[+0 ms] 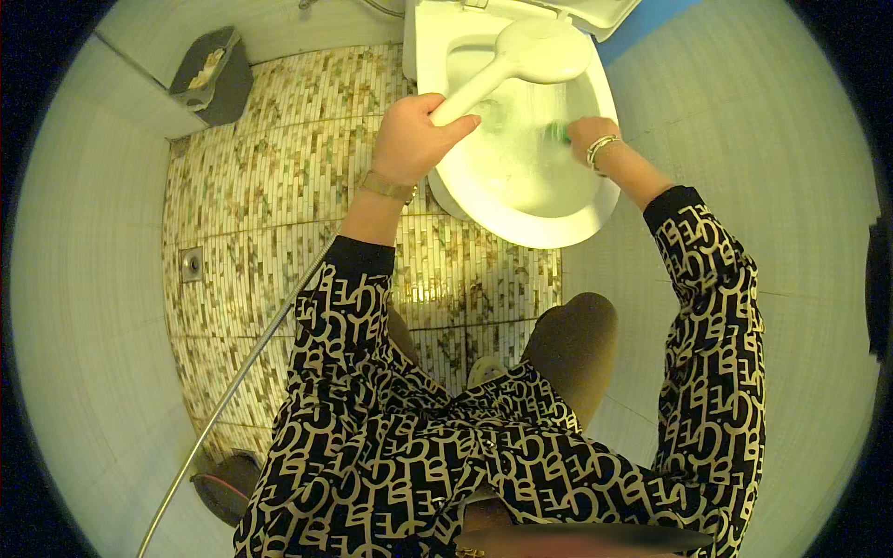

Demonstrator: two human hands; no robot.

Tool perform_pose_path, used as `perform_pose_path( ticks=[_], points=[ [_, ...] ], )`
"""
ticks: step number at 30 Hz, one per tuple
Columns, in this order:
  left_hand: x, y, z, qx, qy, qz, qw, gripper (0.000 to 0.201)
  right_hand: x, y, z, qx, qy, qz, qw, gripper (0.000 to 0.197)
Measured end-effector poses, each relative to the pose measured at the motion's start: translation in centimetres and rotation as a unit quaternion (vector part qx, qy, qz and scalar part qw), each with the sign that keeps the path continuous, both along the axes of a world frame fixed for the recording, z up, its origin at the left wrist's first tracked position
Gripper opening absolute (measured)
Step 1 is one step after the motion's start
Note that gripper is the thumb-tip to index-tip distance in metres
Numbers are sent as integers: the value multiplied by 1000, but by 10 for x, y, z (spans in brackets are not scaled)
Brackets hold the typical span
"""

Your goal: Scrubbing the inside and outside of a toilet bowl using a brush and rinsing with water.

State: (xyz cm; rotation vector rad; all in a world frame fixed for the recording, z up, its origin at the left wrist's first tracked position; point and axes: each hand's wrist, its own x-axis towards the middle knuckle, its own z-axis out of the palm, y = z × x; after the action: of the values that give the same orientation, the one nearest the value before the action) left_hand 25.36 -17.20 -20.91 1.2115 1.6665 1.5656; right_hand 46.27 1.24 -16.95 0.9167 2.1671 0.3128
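Observation:
My left hand (415, 139) is wrapped round the handle of a white shower head (541, 51), held tilted over the toilet bowl. Its broad round head hangs above the far part of the bowl, and faint streaks like water show beneath it. Inside the right side of the white toilet (521, 231), my right hand (593, 138) is closed on a small green brush (559, 133). The brush is blurred and mostly hidden by the fingers and the bowl. Cloudy whitish water or foam lies in the bowl.
A grey bin (212, 79) with a liner stands at the far left by the wall. The metal shower hose (244, 372) runs along my left side. A floor drain (191, 265) sits in the mosaic tiles (307, 158). A dark object (223, 488) lies at the lower left.

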Motion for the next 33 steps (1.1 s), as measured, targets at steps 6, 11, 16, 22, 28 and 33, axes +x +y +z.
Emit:
perform_pose_path(
  ticks=[6, 11, 16, 22, 28, 33],
  points=[
    [-3, 3, -7, -6, 14, 6, 1000, 34, -8, -50, -9, -107, -76, 76, 988, 23],
    [-5, -6, 1, 10, -6, 26, 1000, 33, -7, -92, 15, -247, 16, 10, 969, 26],
    [-7, -9, 4, -5, -9, 1, 1000, 32, 22, -40, 46, -52, -71, 13, 996, 19],
    [-1, -4, 3, 27, -75, -20, 997, 31, 35, 5, 32, 130, 18, 49, 990, 23],
    [-3, -11, 12, 35, -134, 17, 990, 29, 11, -46, 36, -35, -122, 1, 992, 32],
    [7, 2, 7, 76, -201, 36, 976, 26, 6, 36, 16, 121, -28, 39, 992, 23]
  ],
)
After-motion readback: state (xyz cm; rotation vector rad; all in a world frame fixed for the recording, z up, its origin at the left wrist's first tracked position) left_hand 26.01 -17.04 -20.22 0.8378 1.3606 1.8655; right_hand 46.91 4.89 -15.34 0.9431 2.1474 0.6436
